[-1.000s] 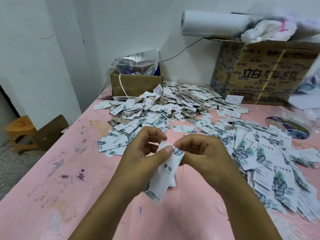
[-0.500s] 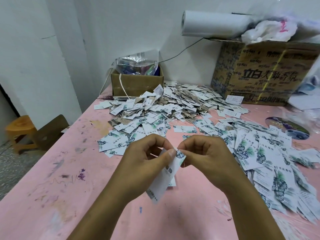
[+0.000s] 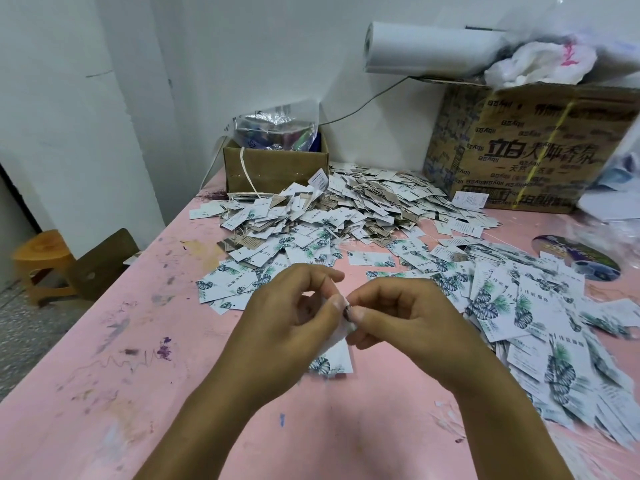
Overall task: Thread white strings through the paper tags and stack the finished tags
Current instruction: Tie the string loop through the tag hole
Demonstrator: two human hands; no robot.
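Since a second ago the two hands have drawn closer, until the thumb tips almost meet, and the tag (image 3: pixel 334 358) has slipped further behind the left hand (image 3: pixel 291 327), so its printed middle is now covered. Only its lower end with the leaf print shows, hanging over the pink worktop (image 3: pixel 138 341).

The left hand's thumb and fingers pinch the tag near its top. The right hand (image 3: pixel 408 320) has its fingers curled in, thumb and forefinger pinching narrowly at the tag's top edge. No string can be made out between them, as it is too small or hidden.

The tag's long axis runs from the pinch down towards the near edge, so the end to be threaded lies up at the thumb tips, equally close to both hands. I judge the right hand is working that end.

A heap of strung tags (image 3: pixel 346 209) lies far, and loose tags (image 3: pixel 519 306) spread to the right.
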